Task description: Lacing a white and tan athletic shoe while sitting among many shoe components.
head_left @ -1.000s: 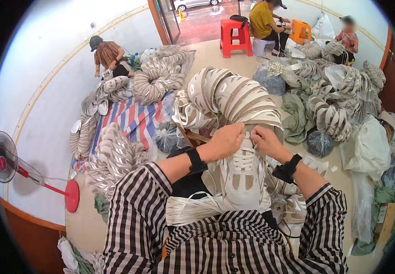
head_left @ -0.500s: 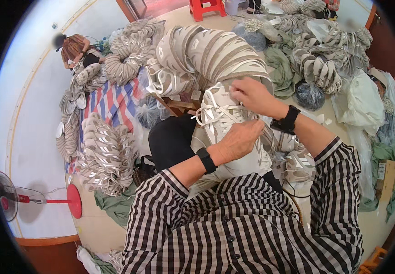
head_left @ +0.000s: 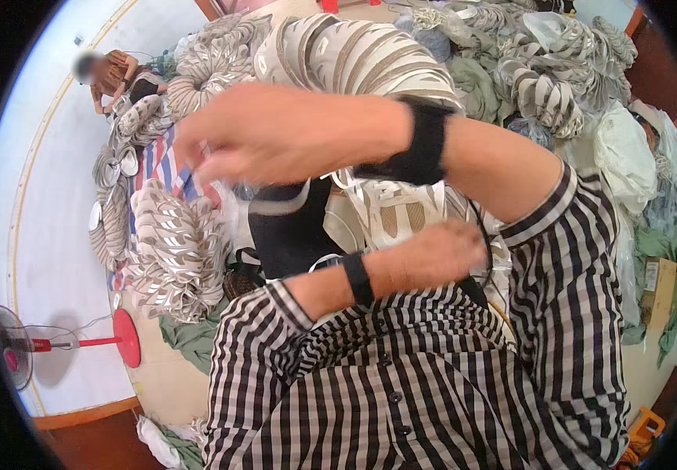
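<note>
A beige and white shoe upper (head_left: 397, 213) lies in front of my body, its upper part hidden behind my right forearm. My right hand (head_left: 237, 137) is raised and stretched across to the left, smeared by motion. Its fingertips look pinched together. From them a pale, blurred shoelace (head_left: 280, 206) curves over my black-clad knee (head_left: 284, 235) toward the upper. My left hand (head_left: 440, 254) is closed low over the near part of the upper, fingers curled; whatever they hold is hidden. Beyond the right arm arches a long row of nested shoe uppers (head_left: 362, 59).
Bundles of shoe uppers (head_left: 174, 251) stand at left beside a striped sheet (head_left: 154, 160). A red fan (head_left: 125, 337) stands by the left wall. At far left sits another person (head_left: 111, 78). More bundles (head_left: 542, 98), a white bag (head_left: 624, 157) and a cardboard box (head_left: 658, 290) lie right.
My right hand has left the laces and swung up and left, with a pale lace trailing. My left hand has moved slightly right and nearer my body. The view has tilted slightly downward.
</note>
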Demonstrator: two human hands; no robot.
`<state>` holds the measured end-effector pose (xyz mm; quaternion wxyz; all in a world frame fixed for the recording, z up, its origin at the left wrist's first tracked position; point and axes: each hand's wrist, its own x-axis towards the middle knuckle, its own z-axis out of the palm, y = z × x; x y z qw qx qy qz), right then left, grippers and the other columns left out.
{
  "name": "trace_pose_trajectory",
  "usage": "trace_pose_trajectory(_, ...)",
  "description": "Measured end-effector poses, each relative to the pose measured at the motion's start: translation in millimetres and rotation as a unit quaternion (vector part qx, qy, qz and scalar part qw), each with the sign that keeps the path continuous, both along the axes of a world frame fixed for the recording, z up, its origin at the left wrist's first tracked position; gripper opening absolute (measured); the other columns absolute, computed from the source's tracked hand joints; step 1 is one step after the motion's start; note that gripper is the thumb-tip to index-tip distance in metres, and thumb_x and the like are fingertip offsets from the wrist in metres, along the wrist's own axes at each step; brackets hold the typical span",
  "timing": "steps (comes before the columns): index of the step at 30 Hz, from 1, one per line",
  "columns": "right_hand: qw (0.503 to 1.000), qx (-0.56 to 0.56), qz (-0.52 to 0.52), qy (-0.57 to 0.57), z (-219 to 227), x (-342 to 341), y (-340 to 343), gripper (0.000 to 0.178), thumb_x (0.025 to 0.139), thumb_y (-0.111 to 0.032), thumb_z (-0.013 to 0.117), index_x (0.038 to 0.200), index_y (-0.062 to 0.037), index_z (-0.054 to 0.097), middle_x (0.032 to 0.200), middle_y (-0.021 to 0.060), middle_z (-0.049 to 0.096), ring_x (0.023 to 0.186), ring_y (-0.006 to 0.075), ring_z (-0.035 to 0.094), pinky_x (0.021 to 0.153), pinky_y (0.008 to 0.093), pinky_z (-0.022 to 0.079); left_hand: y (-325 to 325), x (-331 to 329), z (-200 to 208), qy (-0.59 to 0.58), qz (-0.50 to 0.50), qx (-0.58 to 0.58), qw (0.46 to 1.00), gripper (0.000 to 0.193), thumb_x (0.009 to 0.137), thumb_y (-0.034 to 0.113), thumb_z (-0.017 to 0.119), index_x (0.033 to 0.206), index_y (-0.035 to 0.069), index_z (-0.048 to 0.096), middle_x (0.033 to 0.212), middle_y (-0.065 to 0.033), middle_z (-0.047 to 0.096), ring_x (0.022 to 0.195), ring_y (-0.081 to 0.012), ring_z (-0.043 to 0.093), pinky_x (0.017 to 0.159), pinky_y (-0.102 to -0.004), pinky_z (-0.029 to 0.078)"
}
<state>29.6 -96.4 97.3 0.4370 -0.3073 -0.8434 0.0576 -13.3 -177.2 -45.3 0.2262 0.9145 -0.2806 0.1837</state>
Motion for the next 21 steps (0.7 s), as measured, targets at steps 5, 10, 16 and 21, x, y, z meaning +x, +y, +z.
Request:
trace_pose_trajectory(5, 0.932, -0.265, -0.233, 0.085, -36.2, 85.7, -57.3, 0.02, 0.086, -0.02, 0.054, 0.086, -0.0005, 0.057, 0.068, 0.0081, 0.057, 0.063, 0.0169, 0.054, 0.058, 0.031, 0.044, -36.1, -37.7, 41.6, -0.014, -0.075, -0.159, 0.984, 0.019, 0.071, 0.01, 0.055, 0.081, 0.002, 0.042, 0.078, -0.0112, 0.045, 0.072, -0.0273, 0.051, 0.061, -0.0364, 0.046)
trace_pose_trajectory(10, 0.922, -0.248, -0.296, 0.02, -90.1, 113.0, -121.9, 0.017, 0.086, -0.018, 0.058, 0.093, -0.0025, 0.058, 0.074, 0.0058, 0.057, 0.066, 0.0116, 0.053, 0.058, 0.0268, 0.042, -52.8, -36.5, 102.0, -0.081, -0.145, -0.277, 0.946, 0.015, 0.075, 0.011, 0.055, 0.082, 0.001, 0.045, 0.073, -0.0087, 0.041, 0.066, -0.0244, 0.05, 0.056, -0.0313, 0.046)
trace_pose_trajectory(16, 0.876, -0.182, -0.417, -0.157, -145.0, 125.6, -133.9, 0.022, 0.085, -0.011, 0.056, 0.106, -0.0049, 0.054, 0.082, 0.0096, 0.057, 0.073, 0.0235, 0.057, 0.063, 0.0343, 0.045, 25.5, 43.1, 159.5, -0.168, 0.03, -0.128, 0.977, 0.022, 0.074, 0.01, 0.058, 0.093, 0.0, 0.06, 0.092, -0.0145, 0.06, 0.084, -0.034, 0.06, 0.074, -0.0422, 0.049)
trace_pose_trajectory(21, 0.866, -0.154, -0.462, -0.11, -166.0, 134.3, -131.9, 0.009, 0.082, -0.008, 0.055, 0.09, -0.0039, 0.054, 0.078, 0.0168, 0.059, 0.071, 0.0382, 0.058, 0.059, 0.044, 0.045, 139.7, 59.9, 86.6, -0.198, 0.286, -0.087, 0.934, 0.028, 0.082, 0.015, 0.057, 0.105, 0.0, 0.056, 0.089, -0.0159, 0.063, 0.087, -0.0288, 0.063, 0.077, -0.0365, 0.048)
